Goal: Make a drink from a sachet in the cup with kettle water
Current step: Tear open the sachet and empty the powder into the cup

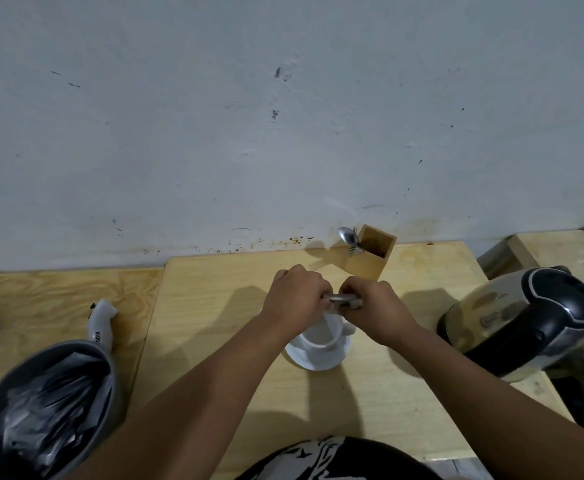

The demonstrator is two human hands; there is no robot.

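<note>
Sachet [341,300]: one, thin, silvery, pinched at either end between both hands directly above the cup; long axis level, running left to right, edge-on to camera. Left hand [295,298]: fingers curled and clamped on left end. Right hand [373,304]: fingers clamped on right end. Cup [321,336]: one, white, upright on one white saucer [313,358], mid-table [214,296]. Kettle [522,323]: one, right of cup, well apart. Wooden holder [370,252]: one, against wall, holding one spoon [347,234] plus a fork. Bin [41,407]: one, lower left, black liner.

Glossy cup [321,336], perhaps ceramic; wooden table [214,306]
</note>
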